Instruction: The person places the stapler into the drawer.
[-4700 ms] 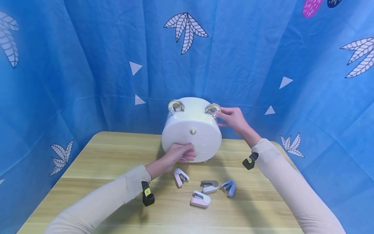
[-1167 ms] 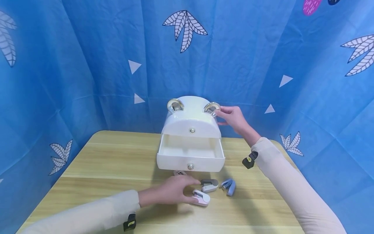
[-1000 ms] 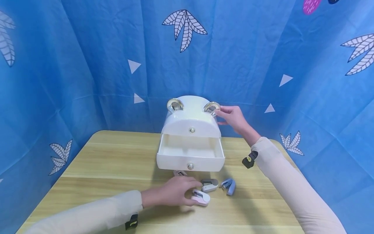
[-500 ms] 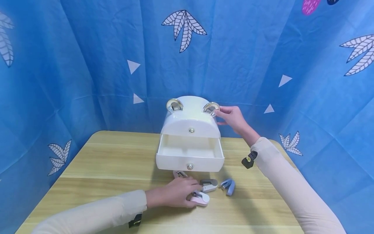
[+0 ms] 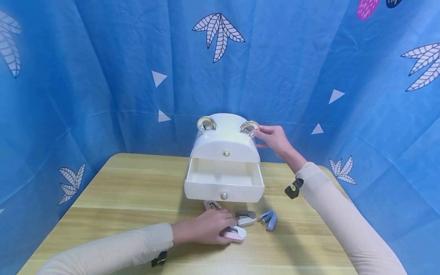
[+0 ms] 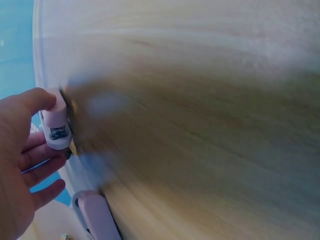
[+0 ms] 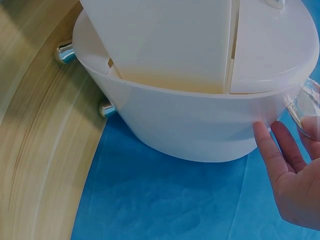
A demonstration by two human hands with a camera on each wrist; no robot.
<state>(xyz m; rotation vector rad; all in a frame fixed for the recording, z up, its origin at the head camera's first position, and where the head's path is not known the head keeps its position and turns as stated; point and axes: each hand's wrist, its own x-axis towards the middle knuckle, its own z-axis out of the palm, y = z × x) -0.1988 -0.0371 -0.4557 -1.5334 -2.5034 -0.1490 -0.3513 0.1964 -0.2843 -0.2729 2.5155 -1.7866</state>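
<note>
My left hand pinches a pink and white mini stapler on the table, thumb on one side and fingertips on the other. The left wrist view shows the thumb on the stapler's pink part. My right hand holds the clear, gold-rimmed ear of a white drawer box. In the right wrist view, fingertips of that hand rest against the box's side. The box's lower drawer is pulled out with nothing inside; the upper one is closed.
A grey and white stapler lies close beyond the pinched one, and a blue stapler to its right. Another pink stapler lies partly under the drawer's front. Blue curtains hang around the wooden table.
The lower drawer has come out since the earliest frame. My left hand has moved from the box front down to the pink and white stapler and closed on it. My right hand stays put.
</note>
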